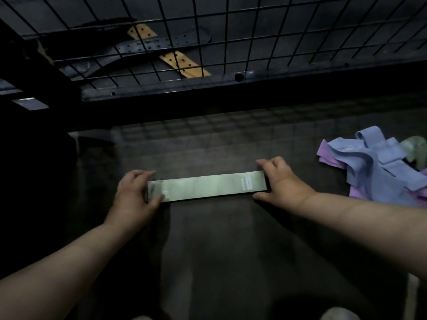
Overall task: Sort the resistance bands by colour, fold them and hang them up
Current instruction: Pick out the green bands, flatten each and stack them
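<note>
A pale green resistance band (pixel 205 187) lies flat and stretched out lengthwise on the dark floor mat (pixel 208 239), with a small white label near its right end. My left hand (pixel 135 192) grips the band's left end, thumb lying over its lower edge. My right hand (pixel 280 179) holds the right end, fingers above the band and thumb below it. A loose heap of bands lies at the right: blue ones (pixel 374 162) on top, purple ones (pixel 328 155) underneath, a green one (pixel 416 146) at the far edge.
A black wire grid panel (pixel 208 38) stands across the back, above a dark metal rail (pixel 231 83). Behind the grid lie perforated strips, black (pixel 147 46) and tan (pixel 182 63). It is dim; the left side is in deep shadow.
</note>
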`<move>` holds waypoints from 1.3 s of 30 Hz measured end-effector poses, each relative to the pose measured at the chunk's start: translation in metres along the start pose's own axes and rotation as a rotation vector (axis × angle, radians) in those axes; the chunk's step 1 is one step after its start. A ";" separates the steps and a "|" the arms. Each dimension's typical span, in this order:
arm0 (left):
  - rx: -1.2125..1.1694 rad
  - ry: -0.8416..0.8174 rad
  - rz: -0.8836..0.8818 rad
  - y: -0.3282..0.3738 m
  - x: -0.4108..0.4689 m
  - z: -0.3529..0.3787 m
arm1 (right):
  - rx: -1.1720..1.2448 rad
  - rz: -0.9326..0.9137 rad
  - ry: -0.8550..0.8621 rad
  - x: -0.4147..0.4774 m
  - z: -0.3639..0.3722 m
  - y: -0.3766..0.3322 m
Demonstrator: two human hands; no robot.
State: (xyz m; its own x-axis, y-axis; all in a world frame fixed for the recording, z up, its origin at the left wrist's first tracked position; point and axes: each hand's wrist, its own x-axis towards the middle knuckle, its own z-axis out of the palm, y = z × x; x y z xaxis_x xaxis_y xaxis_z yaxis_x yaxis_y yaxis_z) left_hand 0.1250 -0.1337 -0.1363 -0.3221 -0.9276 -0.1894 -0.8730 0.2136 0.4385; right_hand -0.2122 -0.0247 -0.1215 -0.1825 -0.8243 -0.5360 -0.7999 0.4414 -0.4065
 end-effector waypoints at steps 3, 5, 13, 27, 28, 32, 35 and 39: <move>0.252 -0.223 0.207 -0.004 -0.005 -0.005 | -0.134 -0.145 -0.053 0.004 -0.004 0.002; 0.311 -0.216 0.236 -0.005 -0.005 -0.005 | -0.102 -0.167 -0.050 0.006 -0.005 0.003; 0.258 -0.188 0.147 -0.007 0.005 -0.005 | -0.083 -0.221 0.001 0.009 -0.001 0.015; 0.351 -0.247 0.237 -0.009 0.016 -0.007 | -0.271 -0.294 -0.064 0.015 -0.011 0.004; 0.361 -0.250 0.241 -0.009 0.017 -0.008 | -0.269 -0.294 -0.067 0.015 -0.012 0.003; 0.371 -0.223 0.222 -0.004 0.020 -0.011 | -0.265 -0.285 -0.048 0.021 -0.014 -0.003; 0.343 -0.250 0.137 0.000 0.018 -0.012 | -0.258 -0.254 -0.059 0.025 -0.016 -0.006; 0.056 -0.108 -0.124 0.002 0.008 -0.002 | 0.009 -0.038 -0.020 0.019 -0.008 -0.001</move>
State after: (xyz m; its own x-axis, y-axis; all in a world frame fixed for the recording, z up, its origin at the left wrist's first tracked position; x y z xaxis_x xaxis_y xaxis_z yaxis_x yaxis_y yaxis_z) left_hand 0.1218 -0.1416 -0.1351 -0.2451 -0.9102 -0.3338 -0.9267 0.1188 0.3565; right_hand -0.2193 -0.0439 -0.1255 -0.1404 -0.8332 -0.5348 -0.8011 0.4130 -0.4332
